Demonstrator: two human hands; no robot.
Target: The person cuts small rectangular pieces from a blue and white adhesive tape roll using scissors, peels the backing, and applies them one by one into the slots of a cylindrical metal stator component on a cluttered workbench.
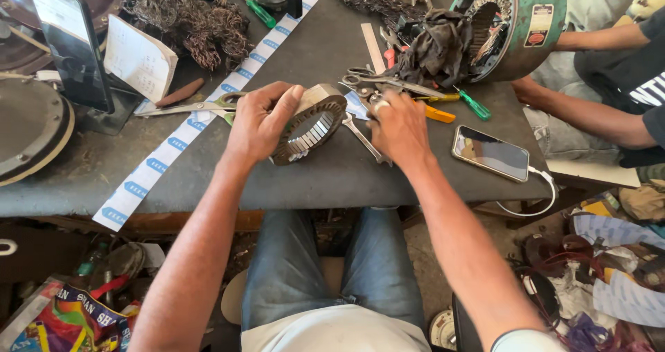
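Observation:
My left hand [258, 120] grips a round slotted metal motor core [309, 125], tilted on its edge on the dark workbench [325, 54]. My right hand [398, 127], with a ring on one finger, lies just right of the core. Its fingers rest on a pile of tools, touching a metal spanner [365, 141] and reaching toward grey scissors [377, 83]. Whether it grips anything I cannot tell.
A smartphone [490, 152] on a white cable lies at the right. Another person's arms [589, 113] hold a large green motor housing [516, 23]. Screwdrivers [473, 104], a dark rag [433, 47], copper wire tangles [194, 23], a paper strip [176, 143], second scissors [187, 107] and a propped phone [73, 47] crowd the bench.

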